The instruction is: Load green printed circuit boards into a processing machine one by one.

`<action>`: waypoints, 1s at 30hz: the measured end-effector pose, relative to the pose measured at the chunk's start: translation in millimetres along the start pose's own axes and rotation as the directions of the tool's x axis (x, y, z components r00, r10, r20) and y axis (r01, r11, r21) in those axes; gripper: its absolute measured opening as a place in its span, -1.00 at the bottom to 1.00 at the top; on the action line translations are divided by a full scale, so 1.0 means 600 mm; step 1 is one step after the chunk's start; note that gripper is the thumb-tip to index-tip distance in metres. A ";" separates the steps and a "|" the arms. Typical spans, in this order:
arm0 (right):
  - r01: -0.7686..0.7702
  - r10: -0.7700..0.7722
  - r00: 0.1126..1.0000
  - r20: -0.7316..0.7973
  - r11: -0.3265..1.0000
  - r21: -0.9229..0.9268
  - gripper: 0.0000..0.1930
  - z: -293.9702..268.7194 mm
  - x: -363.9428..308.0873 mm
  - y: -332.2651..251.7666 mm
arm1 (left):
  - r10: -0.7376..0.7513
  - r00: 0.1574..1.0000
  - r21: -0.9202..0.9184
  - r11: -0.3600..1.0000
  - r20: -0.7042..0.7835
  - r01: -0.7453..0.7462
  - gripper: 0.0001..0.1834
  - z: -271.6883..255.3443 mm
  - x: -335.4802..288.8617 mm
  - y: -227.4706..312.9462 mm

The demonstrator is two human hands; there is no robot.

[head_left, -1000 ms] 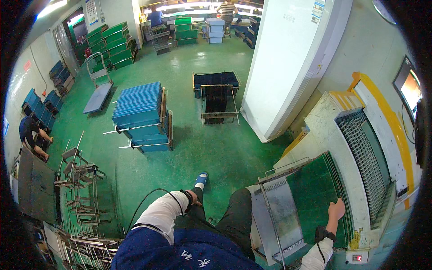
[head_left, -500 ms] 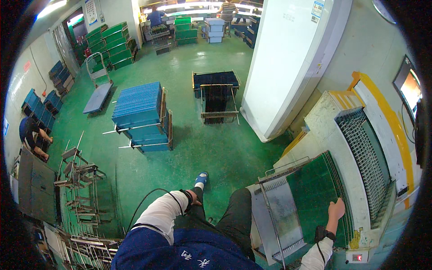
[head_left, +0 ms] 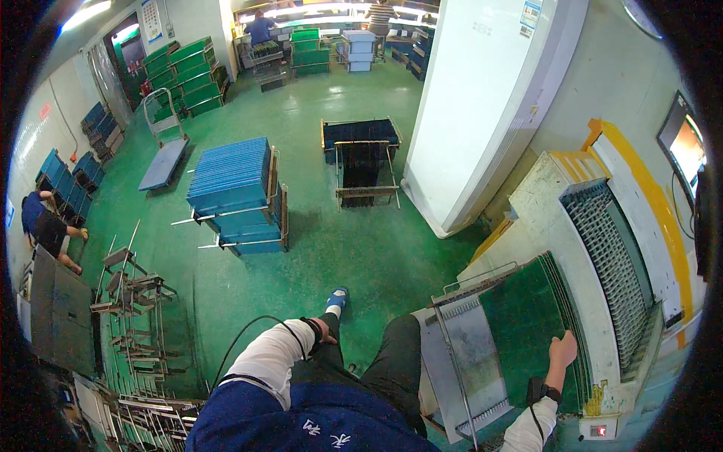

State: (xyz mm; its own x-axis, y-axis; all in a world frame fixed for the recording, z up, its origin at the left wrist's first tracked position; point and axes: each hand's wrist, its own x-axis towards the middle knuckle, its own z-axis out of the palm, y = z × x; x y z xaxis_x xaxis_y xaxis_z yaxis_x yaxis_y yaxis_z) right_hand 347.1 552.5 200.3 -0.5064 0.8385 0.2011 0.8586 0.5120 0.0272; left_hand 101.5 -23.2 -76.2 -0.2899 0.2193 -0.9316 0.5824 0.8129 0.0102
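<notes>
My right hand [head_left: 562, 350] is closed at the edge of a green panel [head_left: 520, 324], one of several thin sheets standing close together in a metal rack [head_left: 454, 358]. The curled fingers hide just where they grip. A pale grey plate [head_left: 474, 339] forms the rack's near side. On my left thigh lies my left hand [head_left: 328, 331], with nothing visible in it and its fingers seeming laid flat along the dark trousers. A black cable runs along the white left sleeve.
A cream machine [head_left: 542, 203] with a slotted opening stands beside the rack. Ahead are a stack of blue panels [head_left: 233, 188], a dark rack [head_left: 361, 166] and a white cabinet [head_left: 482, 113]. Metal frames [head_left: 139, 316] and a flat trolley [head_left: 163, 163] stand left. A co-worker [head_left: 49, 226] bends at far left.
My hands and the green panels have stayed in place. At far left, the co-worker has shifted and raised the upper body, with one arm now reaching toward the blue panels.
</notes>
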 end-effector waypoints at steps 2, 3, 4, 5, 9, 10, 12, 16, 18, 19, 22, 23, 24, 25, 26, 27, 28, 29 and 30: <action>0.003 -0.003 1.000 -0.008 1.000 0.008 -0.58 -0.001 -0.001 -0.002 | 0.015 1.000 0.014 1.000 0.017 -0.015 0.03 -0.002 -0.004 0.000; 0.001 -0.001 1.000 0.000 1.000 0.004 -0.58 -0.004 -0.001 -0.005 | 0.014 1.000 0.013 1.000 0.017 -0.014 0.03 -0.001 -0.006 -0.001; -0.002 0.002 1.000 0.007 1.000 -0.001 -0.58 -0.005 -0.002 -0.006 | 0.016 1.000 0.018 1.000 0.002 -0.016 0.02 0.000 -0.007 -0.001; -0.002 0.002 1.000 0.008 1.000 -0.001 -0.58 -0.003 -0.001 -0.006 | 0.017 1.000 0.024 1.000 -0.013 -0.017 0.00 0.000 -0.008 -0.001; -0.016 0.016 1.000 -0.001 1.000 -0.002 -0.60 -0.005 -0.003 -0.001 | 0.085 0.994 0.053 0.995 0.062 -0.088 -0.04 -0.013 -0.010 0.000; -0.021 0.021 1.000 0.011 1.000 -0.007 -0.60 -0.008 -0.005 -0.002 | 0.070 0.997 0.038 0.997 0.038 -0.072 -0.06 -0.010 -0.005 0.001; -0.017 0.017 1.000 0.008 1.000 -0.001 -0.61 -0.010 -0.006 -0.008 | 0.050 0.999 0.016 0.999 0.012 -0.050 -0.08 0.005 0.013 -0.006; -0.002 0.002 1.000 -0.026 1.000 0.017 -0.63 0.003 0.000 0.001 | 0.074 0.995 0.039 0.996 0.066 -0.077 -0.04 0.007 0.036 -0.004; -0.014 0.014 1.000 -0.023 1.000 0.012 -0.64 0.003 -0.002 0.010 | 0.017 0.993 0.012 1.000 0.114 -0.019 -0.03 -0.004 0.029 0.006; -0.008 0.008 1.000 -0.018 1.000 0.018 -0.64 0.003 -0.001 0.005 | -0.001 0.995 0.006 1.000 0.103 0.000 -0.02 0.005 0.035 0.001; 0.008 -0.007 1.000 -0.029 1.000 0.023 -0.67 -0.002 -0.003 -0.009 | -0.011 0.998 0.001 1.000 0.054 0.011 -0.01 0.026 0.049 -0.010; 0.012 -0.011 1.000 -0.029 1.000 0.026 -0.67 -0.001 -0.002 -0.012 | -0.002 1.000 0.004 1.000 0.016 0.002 -0.01 0.032 0.053 -0.014; 0.007 -0.007 0.999 -0.038 1.000 0.022 -0.67 -0.001 -0.003 -0.010 | 0.001 1.000 0.007 1.000 0.017 -0.001 -0.01 0.028 0.050 -0.012; 0.004 -0.003 0.999 -0.047 1.000 0.019 -0.68 0.000 -0.003 -0.008 | 0.012 1.000 0.032 0.999 0.013 -0.012 -0.01 0.023 0.047 -0.012; 0.003 -0.002 0.999 -0.047 1.000 0.018 -0.68 0.003 -0.002 -0.006 | 0.023 1.000 0.056 0.998 0.010 -0.023 -0.02 0.020 0.044 -0.012; 0.001 -0.001 0.999 -0.050 1.000 0.016 -0.68 0.006 -0.001 -0.001 | 0.025 1.000 0.059 0.998 0.010 -0.026 -0.02 0.016 0.037 -0.009; 0.000 0.000 0.999 -0.053 1.000 0.015 -0.68 0.009 0.000 0.004 | 0.034 0.999 0.056 0.998 0.001 -0.034 -0.04 0.011 0.031 -0.006; -0.003 0.004 0.999 -0.054 1.000 0.013 -0.68 0.011 0.001 0.009 | 0.043 0.999 0.052 0.998 -0.008 -0.043 -0.05 0.007 0.025 -0.002; 0.000 0.001 0.999 -0.053 1.000 0.014 -0.68 0.012 0.002 0.007 | 0.040 0.999 0.050 0.998 -0.008 -0.040 -0.05 0.008 0.023 -0.004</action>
State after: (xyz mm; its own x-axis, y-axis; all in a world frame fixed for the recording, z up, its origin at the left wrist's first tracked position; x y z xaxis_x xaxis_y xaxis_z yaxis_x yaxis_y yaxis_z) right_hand 349.4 557.0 193.6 -0.5004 0.8282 0.2524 0.8576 0.5142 0.0132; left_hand 100.0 -24.5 -90.9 -0.2726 0.2563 -0.9274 0.6304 0.7757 0.0290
